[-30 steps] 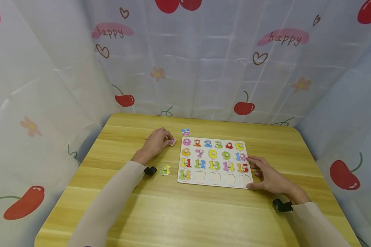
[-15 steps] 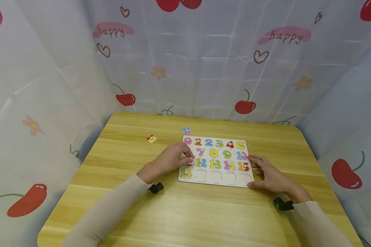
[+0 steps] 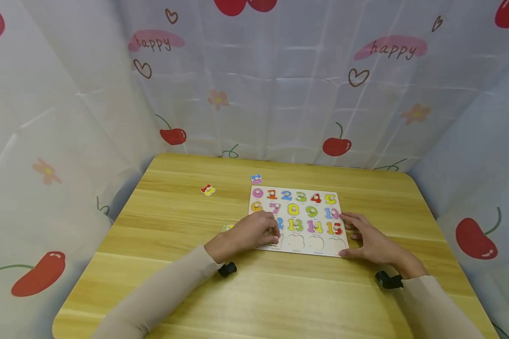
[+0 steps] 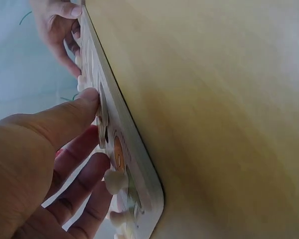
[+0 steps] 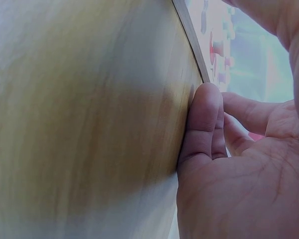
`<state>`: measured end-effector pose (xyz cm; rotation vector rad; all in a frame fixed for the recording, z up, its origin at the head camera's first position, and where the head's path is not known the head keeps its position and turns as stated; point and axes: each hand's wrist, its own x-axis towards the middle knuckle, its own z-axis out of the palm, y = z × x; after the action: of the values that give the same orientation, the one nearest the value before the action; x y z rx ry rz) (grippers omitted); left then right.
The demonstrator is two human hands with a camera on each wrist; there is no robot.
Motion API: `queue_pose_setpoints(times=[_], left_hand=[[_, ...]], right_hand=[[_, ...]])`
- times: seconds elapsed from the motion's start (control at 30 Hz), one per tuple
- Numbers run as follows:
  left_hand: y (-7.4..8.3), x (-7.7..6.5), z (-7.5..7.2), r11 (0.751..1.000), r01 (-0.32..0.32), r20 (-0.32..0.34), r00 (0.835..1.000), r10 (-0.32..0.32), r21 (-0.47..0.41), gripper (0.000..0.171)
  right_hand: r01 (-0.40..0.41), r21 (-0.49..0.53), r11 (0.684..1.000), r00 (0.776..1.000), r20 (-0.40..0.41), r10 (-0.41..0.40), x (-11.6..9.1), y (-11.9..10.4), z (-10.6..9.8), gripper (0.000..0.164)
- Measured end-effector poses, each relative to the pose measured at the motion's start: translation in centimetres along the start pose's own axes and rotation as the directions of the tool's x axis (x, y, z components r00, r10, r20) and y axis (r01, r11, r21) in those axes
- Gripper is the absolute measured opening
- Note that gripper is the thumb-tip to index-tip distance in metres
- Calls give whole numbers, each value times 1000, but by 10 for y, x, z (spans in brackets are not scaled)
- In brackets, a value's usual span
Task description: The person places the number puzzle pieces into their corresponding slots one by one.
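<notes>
A white number puzzle board (image 3: 306,245) lies on the table, with knobbed number pieces in its upper rows. My left hand (image 3: 250,230) reaches over its lower left part. Thumb and fingers there pinch a thin wooden number piece (image 4: 103,119) at the second recess of the bottom row. Which number it bears is hidden by the fingers. At the board's right edge rests my right hand (image 3: 373,244), its thumb at the near corner and its fingertips against the side farther up. Three recesses to the right of the left hand show bare wood.
A red and yellow number piece (image 3: 208,190) lies left of the board. Beyond the board's far edge is a blue and pink piece (image 3: 256,179). A green and yellow piece (image 3: 226,228) is partly covered by the left hand. Patterned curtains (image 3: 280,117) hang around the wooden table (image 3: 258,292).
My left hand has picked up a piece from left of the board and carried it right and nearer, to the bottom row. The right hand has stayed at the board's edge.
</notes>
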<state>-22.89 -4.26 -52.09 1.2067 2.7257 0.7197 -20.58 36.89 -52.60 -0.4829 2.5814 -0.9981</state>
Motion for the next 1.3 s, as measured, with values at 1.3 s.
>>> queue_pose_setpoints(times=[1.3], left_hand=[[-155, -76, -84, 853, 492, -329, 788, -521, -174, 31]], right_hand=[[26, -15, 1000, 1000, -4, -26, 0, -1, 1, 116]])
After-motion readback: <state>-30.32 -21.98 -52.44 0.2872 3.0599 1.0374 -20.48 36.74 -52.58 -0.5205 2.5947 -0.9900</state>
